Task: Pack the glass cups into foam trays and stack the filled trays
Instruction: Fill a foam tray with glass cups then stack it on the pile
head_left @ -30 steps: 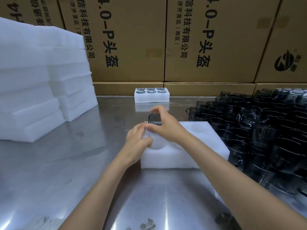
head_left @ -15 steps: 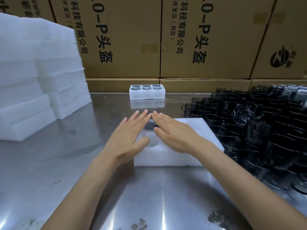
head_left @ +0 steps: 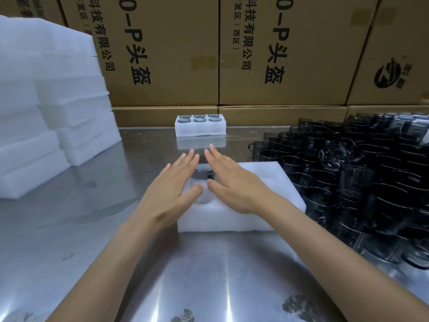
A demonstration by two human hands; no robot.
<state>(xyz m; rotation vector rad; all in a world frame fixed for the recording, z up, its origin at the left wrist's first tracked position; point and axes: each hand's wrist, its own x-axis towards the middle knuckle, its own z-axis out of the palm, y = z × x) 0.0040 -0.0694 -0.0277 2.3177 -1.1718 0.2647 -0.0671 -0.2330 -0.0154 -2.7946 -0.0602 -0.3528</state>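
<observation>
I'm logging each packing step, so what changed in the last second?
Both hands let go of the glass cup: the left hand and right hand, which pinched its rim, now lie flat with straight fingers over it, pressing it into the foam tray. The filled tray, foam stack and loose cups stayed put.

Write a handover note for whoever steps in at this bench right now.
Left hand and right hand: both flat, fingers straight, over one glass cup seated in the near foam tray.
Done: a filled tray of six cups stands at the back of the steel table.
Left: fill the near tray's other pockets from the loose cups on the right, then stack it. Empty trays are piled on the left.
</observation>
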